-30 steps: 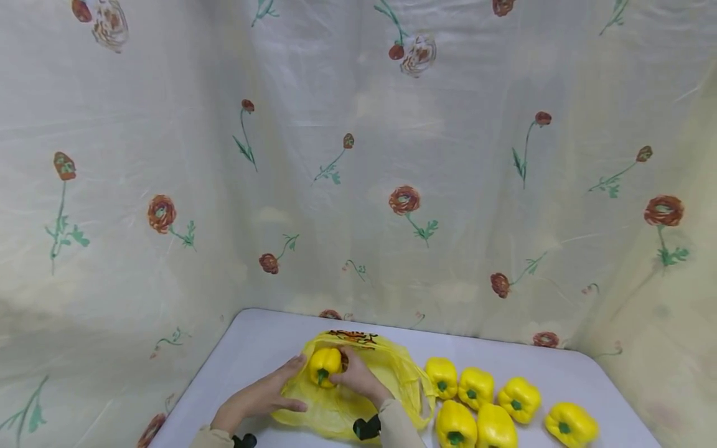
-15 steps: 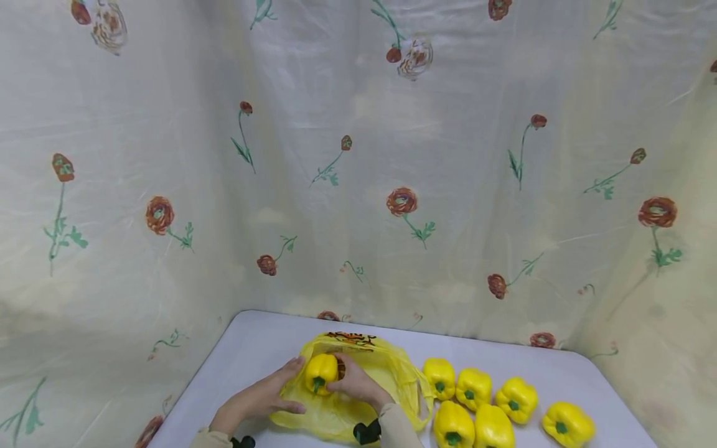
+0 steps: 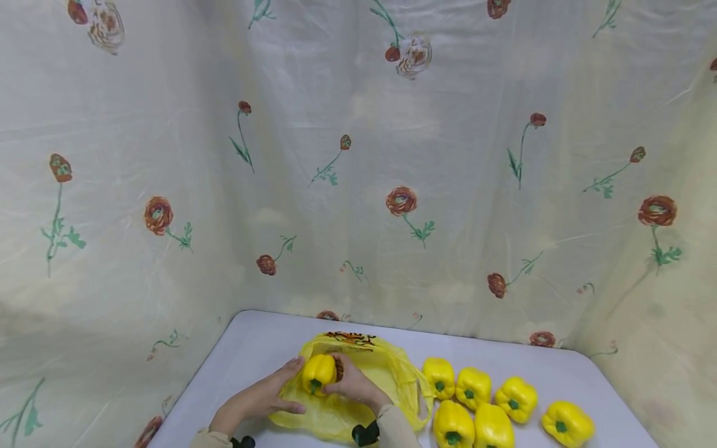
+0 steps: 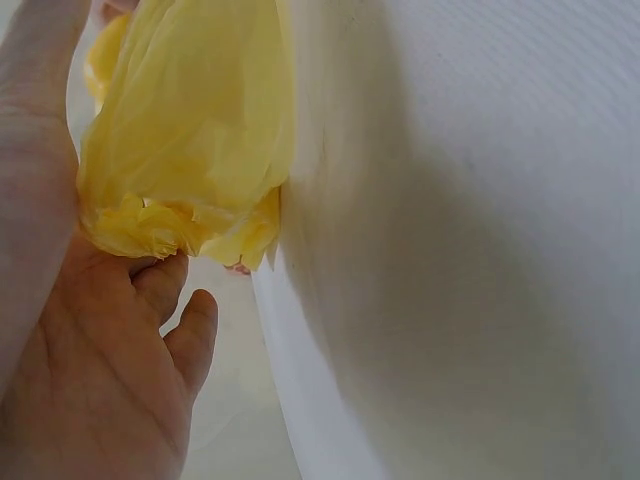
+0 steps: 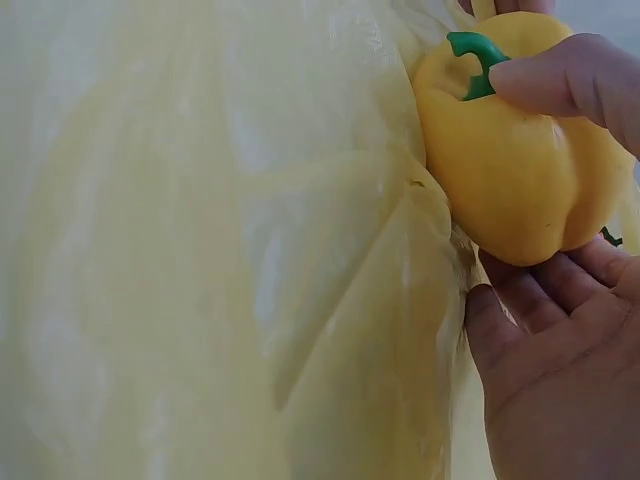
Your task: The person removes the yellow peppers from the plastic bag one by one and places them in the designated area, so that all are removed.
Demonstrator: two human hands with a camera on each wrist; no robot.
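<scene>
In the head view my right hand (image 3: pixel 357 384) grips a yellow bell pepper (image 3: pixel 318 370) from its right side, over the opening of a thin yellow plastic bag (image 3: pixel 386 367). Seen from the right wrist, the thumb lies at the green stem and the other fingers support the pepper (image 5: pixel 510 160) from below. My left hand (image 3: pixel 257 395) is at the bag's left edge, thumb and fingers spread apart. In the left wrist view, yellow film (image 4: pixel 200 110) hangs against this hand (image 4: pixel 110 350), covering some of its fingers.
To the right of the bag, several more yellow peppers (image 3: pixel 516 399) lie grouped on the white table (image 3: pixel 269 333), one pepper (image 3: pixel 568 424) a little apart. A flower-patterned curtain (image 3: pixel 358 186) surrounds the table at the back and sides.
The pepper in my right hand has shifted slightly left, toward the left hand, and tipped a bit. The left hand stays nearly in place at the bag's edge.
</scene>
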